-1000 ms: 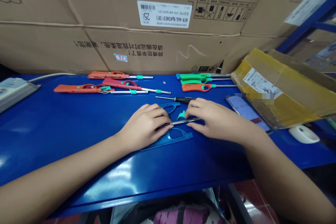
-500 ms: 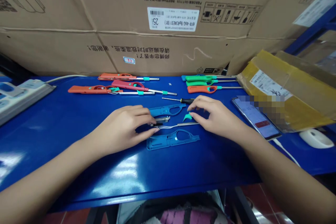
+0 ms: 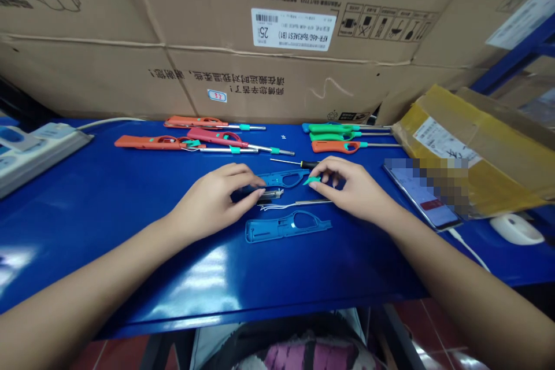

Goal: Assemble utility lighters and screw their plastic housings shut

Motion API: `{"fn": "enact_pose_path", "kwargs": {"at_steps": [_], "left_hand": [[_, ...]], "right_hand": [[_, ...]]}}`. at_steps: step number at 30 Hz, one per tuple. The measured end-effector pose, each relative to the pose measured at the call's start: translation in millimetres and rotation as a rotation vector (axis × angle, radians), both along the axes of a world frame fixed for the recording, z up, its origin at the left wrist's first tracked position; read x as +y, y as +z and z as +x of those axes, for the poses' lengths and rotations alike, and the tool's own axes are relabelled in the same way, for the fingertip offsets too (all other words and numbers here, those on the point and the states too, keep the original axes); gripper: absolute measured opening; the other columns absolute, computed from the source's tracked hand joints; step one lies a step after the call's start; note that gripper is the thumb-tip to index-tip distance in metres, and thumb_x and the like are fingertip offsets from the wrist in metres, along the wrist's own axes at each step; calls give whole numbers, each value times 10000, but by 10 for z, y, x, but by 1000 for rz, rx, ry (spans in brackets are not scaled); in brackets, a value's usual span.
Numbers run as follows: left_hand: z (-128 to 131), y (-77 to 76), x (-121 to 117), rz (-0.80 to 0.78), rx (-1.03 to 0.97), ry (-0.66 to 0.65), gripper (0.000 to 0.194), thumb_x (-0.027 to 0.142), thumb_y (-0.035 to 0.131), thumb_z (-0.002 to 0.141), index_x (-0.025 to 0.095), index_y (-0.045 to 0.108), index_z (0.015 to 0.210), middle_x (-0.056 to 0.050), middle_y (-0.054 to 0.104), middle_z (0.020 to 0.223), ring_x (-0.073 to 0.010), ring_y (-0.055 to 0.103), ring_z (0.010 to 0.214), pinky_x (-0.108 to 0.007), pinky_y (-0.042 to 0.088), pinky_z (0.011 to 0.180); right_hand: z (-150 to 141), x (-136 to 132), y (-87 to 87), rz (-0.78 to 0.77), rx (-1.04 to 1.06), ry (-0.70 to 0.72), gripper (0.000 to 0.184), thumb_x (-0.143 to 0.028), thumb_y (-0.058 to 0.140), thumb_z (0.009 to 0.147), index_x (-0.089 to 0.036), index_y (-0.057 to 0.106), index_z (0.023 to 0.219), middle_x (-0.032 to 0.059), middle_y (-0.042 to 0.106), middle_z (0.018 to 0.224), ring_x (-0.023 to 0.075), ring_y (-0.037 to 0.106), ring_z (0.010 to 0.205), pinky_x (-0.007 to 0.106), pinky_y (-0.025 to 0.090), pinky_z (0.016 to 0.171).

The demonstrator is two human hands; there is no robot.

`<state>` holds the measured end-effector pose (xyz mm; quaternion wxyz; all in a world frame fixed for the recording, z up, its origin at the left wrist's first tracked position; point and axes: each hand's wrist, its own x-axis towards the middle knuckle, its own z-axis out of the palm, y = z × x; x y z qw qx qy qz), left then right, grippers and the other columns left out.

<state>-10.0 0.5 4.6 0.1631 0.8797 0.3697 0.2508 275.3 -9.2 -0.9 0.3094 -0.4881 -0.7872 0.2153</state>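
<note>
In my right hand (image 3: 347,185), the thumb and fingertips pinch a small green trigger (image 3: 313,181) above the table. My left hand (image 3: 219,199) is closed around the rear of a clear lighter fuel tank (image 3: 272,194); its metal valve end points right. Below the tank lies a metal lighter tube (image 3: 310,202) with thin white wires (image 3: 277,207) running left; my right hand hides its far end. One blue lighter shell half (image 3: 284,228) lies nearer me, inner side up. Behind the tank is the other blue shell half (image 3: 281,178), partly covered by my left fingers.
A screwdriver (image 3: 307,164) lies behind my right hand. Orange and red lighters (image 3: 217,137) rest at the back left, green and orange ones (image 3: 333,145) at the back right. A phone (image 3: 420,196), white mouse (image 3: 515,229), yellow-taped box (image 3: 442,144) and power strip (image 3: 39,150) flank them.
My left hand has let go of the wires and tube and closed on the fuel tank. My right hand has left the tube and lifted the green trigger off the table.
</note>
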Motion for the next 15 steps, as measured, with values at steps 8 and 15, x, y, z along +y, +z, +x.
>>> {"fn": "enact_pose_path", "kwargs": {"at_steps": [8,15], "left_hand": [[356,217,-263,-519,-372,13,305,452,709,899,206,764,1070,-18,771,975,-167,692,845,-253,548,735],[290,118,-203,-711,-633,99,278,394,793,835,175,788,1006,-41,805,970,-174,729,864,-260,580,815]], "right_hand": [[-376,-295,262,257,85,164,123,-111,688,883,-168,661,988,18,642,904,105,602,717,244,517,682],[-428,-281,95,360,101,229,233,-182,692,931,-189,614,1151,51,648,1040,135,635,831,270,542,799]]}}
